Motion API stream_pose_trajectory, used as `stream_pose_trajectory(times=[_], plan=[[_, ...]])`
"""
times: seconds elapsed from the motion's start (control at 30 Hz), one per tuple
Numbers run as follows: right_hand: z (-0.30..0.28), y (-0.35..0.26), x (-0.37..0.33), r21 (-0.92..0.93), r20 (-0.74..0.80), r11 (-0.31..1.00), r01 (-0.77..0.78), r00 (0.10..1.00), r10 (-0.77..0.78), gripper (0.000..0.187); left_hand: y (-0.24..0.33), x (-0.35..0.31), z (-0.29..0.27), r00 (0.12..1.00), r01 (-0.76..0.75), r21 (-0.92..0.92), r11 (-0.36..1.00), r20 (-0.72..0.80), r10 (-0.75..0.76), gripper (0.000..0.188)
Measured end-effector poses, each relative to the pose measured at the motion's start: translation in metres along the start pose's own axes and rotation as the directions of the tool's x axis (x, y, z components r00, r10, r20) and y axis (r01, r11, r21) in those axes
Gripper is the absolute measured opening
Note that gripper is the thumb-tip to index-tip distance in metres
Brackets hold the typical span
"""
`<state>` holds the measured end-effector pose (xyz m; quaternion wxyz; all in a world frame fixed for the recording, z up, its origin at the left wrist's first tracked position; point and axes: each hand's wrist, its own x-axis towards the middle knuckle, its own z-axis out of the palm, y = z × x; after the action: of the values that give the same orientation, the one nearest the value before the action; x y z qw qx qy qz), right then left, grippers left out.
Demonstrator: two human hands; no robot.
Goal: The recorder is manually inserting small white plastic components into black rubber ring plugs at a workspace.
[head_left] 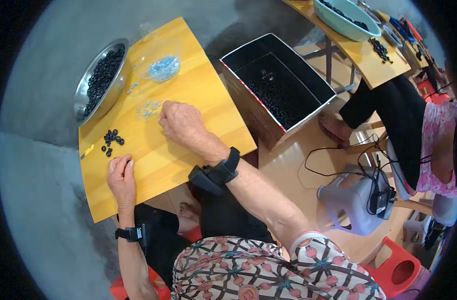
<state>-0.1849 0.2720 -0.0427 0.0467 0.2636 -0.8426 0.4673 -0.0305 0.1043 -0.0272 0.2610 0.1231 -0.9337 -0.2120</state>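
Head view: left hand [121,181] narrow, beads [115,140] at its 12 o'clock. Right hand [182,122], bits [148,110] at 10 o'clock: cannot tell its grip.

No legible lettering or numbers.

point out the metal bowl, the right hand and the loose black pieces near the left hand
Metal bowl [117,89], head view: side wall
Right hand [183,121], head view: back of the hand
Loose black pieces [112,137], head view: middle of the cluster

two near hands [121,181] [182,122]; one box [251,107]
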Motion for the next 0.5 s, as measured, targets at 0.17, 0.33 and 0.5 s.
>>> stream_pose_trajectory(times=[0.17,0.33,0.5], plan=[[0.0,-0.008,-0.007,0.194,0.032,0.978,-0.073,0.997,0.068,0.012,-0.009,-0.005,0.0,1.0,0.013,0.076,0.997,-0.003,-0.012,0.011],[0.01,-0.015,-0.021,0.301,-0.016,0.953,0.002,1.0,0.003,0.008,-0.015,-0.001,-0.005,0.978,0.201,-0.115,0.973,-0.031,-0.205,0.016],[0.014,-0.01,-0.022,0.239,-0.043,0.965,0.106,0.994,-0.098,0.017,-0.019,-0.001,-0.007,0.969,0.203,-0.214,0.956,-0.095,-0.227,0.017]])
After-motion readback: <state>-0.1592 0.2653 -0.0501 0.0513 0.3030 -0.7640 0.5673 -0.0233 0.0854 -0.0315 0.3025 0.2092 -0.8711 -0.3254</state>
